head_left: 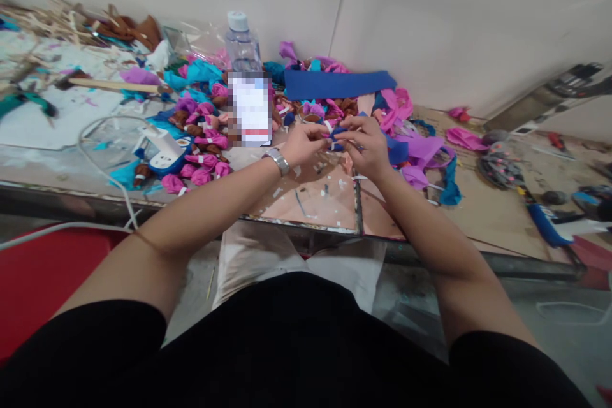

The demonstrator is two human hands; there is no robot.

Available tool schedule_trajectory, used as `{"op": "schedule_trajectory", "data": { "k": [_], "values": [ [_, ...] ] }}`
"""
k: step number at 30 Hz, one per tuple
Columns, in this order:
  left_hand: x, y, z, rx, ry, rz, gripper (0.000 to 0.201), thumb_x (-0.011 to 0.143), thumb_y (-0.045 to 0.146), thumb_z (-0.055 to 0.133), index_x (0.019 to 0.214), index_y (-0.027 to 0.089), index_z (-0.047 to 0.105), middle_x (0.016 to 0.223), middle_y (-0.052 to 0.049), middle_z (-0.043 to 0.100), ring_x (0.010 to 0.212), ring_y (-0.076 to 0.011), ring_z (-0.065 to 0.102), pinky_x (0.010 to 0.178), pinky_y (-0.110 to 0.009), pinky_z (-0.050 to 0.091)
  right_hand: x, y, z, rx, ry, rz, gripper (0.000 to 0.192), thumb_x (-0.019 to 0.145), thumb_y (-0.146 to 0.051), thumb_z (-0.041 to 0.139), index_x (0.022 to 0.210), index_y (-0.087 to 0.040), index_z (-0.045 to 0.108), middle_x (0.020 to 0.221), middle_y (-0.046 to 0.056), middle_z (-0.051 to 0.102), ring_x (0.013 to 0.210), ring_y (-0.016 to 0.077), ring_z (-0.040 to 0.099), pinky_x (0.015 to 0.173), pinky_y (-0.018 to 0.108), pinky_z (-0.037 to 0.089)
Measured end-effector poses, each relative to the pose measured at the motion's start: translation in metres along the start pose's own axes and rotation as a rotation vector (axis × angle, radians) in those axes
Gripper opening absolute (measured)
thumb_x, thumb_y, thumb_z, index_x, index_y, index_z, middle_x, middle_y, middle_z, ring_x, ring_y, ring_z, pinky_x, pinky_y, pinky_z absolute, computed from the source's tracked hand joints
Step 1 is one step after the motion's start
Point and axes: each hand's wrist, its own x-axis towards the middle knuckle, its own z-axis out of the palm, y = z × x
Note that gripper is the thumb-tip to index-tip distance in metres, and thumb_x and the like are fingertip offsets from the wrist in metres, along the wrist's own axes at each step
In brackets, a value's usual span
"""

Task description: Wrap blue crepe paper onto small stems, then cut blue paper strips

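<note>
A small blue cloth piece [338, 134] is pinched between both hands, the left hand [303, 143] and right hand [367, 145] closed on its ends, held just above the counter [315, 194] so it can be worked near the pink bundles [203, 162]

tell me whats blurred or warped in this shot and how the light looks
Head view: the label of the water bottle is pixelated into blocks; the bench edge bows toward the frame edges from wide-angle distortion; light is soft and even, with no hard shadows; the small blue piece between the left hand and right hand is slightly soft.
</note>
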Motion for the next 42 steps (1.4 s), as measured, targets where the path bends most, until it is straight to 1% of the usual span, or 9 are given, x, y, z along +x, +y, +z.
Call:
{"op": "schedule_trajectory", "data": {
  "k": [4, 9, 15, 20, 23, 28, 30, 35, 42],
  "values": [
    [-0.004, 0.003, 0.001, 0.121, -0.063, 0.089, 0.021, 0.077, 0.034, 0.074, 0.084, 0.016, 0.081, 0.073, -0.003, 0.074, 0.067, -0.0146, 0.061, 0.064, -0.027, 0.046, 0.002, 0.001, 0.000, 0.013, -0.021, -0.009, 0.033, 0.098, -0.059, 0.064, 0.099, -0.032, 0.083, 0.123, 0.006, 0.077, 0.119, 0.0303, 0.068, 0.111, 0.055, 0.050],
    [-0.005, -0.004, 0.001, 0.200, -0.110, 0.116, 0.028, 0.080, 0.034, 0.072, 0.097, 0.017, 0.085, 0.072, -0.003, 0.074, 0.064, -0.0141, 0.060, 0.061, -0.026, 0.043, 0.002, 0.004, 0.004, 0.043, -0.082, 0.052, 0.033, 0.097, -0.060, 0.067, 0.097, -0.031, 0.084, 0.103, 0.004, 0.082, 0.107, 0.0273, 0.072, 0.107, 0.052, 0.051],
    [-0.006, -0.010, 0.002, 0.206, -0.159, 0.108, 0.023, 0.081, 0.036, 0.071, 0.077, 0.014, 0.078, 0.067, -0.002, 0.068, 0.061, -0.0128, 0.057, 0.059, -0.025, 0.042, -0.001, 0.010, 0.005, 0.076, -0.100, 0.012, 0.026, 0.094, -0.056, 0.073, 0.099, -0.033, 0.085, 0.105, 0.004, 0.081, 0.106, 0.0267, 0.070, 0.104, 0.050, 0.052],
    [-0.006, -0.005, 0.003, 0.172, -0.140, 0.027, 0.024, 0.079, 0.038, 0.075, 0.078, 0.014, 0.078, 0.068, -0.002, 0.069, 0.060, -0.0133, 0.057, 0.059, -0.026, 0.042, -0.001, 0.009, 0.006, 0.064, -0.072, -0.011, 0.025, 0.096, -0.053, 0.071, 0.100, -0.033, 0.084, 0.100, 0.003, 0.079, 0.100, 0.0251, 0.070, 0.100, 0.050, 0.055],
    [-0.007, -0.002, 0.003, 0.161, -0.128, -0.003, 0.023, 0.080, 0.035, 0.075, 0.085, 0.013, 0.080, 0.073, -0.004, 0.073, 0.063, -0.0141, 0.060, 0.062, -0.026, 0.045, -0.002, 0.008, 0.007, 0.021, -0.040, -0.005, 0.032, 0.097, -0.058, 0.068, 0.098, -0.030, 0.083, 0.094, 0.003, 0.079, 0.096, 0.0254, 0.070, 0.097, 0.049, 0.056],
    [-0.009, 0.002, 0.005, 0.194, -0.062, 0.007, 0.021, 0.080, 0.033, 0.076, 0.086, 0.013, 0.081, 0.074, -0.005, 0.074, 0.064, -0.0137, 0.061, 0.062, -0.026, 0.044, -0.004, 0.007, 0.008, -0.006, 0.046, 0.087, 0.046, 0.094, -0.067, 0.068, 0.114, -0.026, 0.075, 0.091, 0.004, 0.075, 0.088, 0.0242, 0.068, 0.082, 0.041, 0.058],
    [-0.009, 0.004, 0.006, 0.185, -0.046, -0.003, 0.022, 0.080, 0.033, 0.077, 0.087, 0.012, 0.081, 0.073, -0.005, 0.074, 0.063, -0.0133, 0.060, 0.060, -0.025, 0.043, -0.004, 0.007, 0.008, -0.021, 0.092, 0.105, 0.048, 0.092, -0.068, 0.068, 0.113, -0.025, 0.073, 0.090, 0.004, 0.074, 0.085, 0.0234, 0.067, 0.080, 0.040, 0.057],
    [-0.010, 0.007, 0.007, 0.146, -0.007, -0.004, 0.022, 0.081, 0.030, 0.076, 0.093, 0.014, 0.083, 0.074, -0.005, 0.074, 0.063, -0.0123, 0.060, 0.058, -0.024, 0.043, -0.002, 0.002, 0.005, -0.121, 0.107, 0.069, 0.041, 0.096, -0.064, 0.066, 0.092, -0.024, 0.073, 0.088, 0.005, 0.074, 0.091, 0.0251, 0.067, 0.088, 0.044, 0.056],
    [-0.005, 0.002, 0.005, -0.006, -0.006, -0.038, 0.028, 0.078, 0.034, 0.082, 0.096, 0.013, 0.081, 0.078, -0.006, 0.077, 0.068, -0.0140, 0.067, 0.065, -0.026, 0.052, -0.001, -0.001, 0.004, -0.265, 0.100, 0.012, 0.028, 0.099, -0.052, 0.068, 0.094, -0.027, 0.080, 0.090, 0.004, 0.078, 0.100, 0.0278, 0.067, 0.100, 0.052, 0.053]
  ]
}}
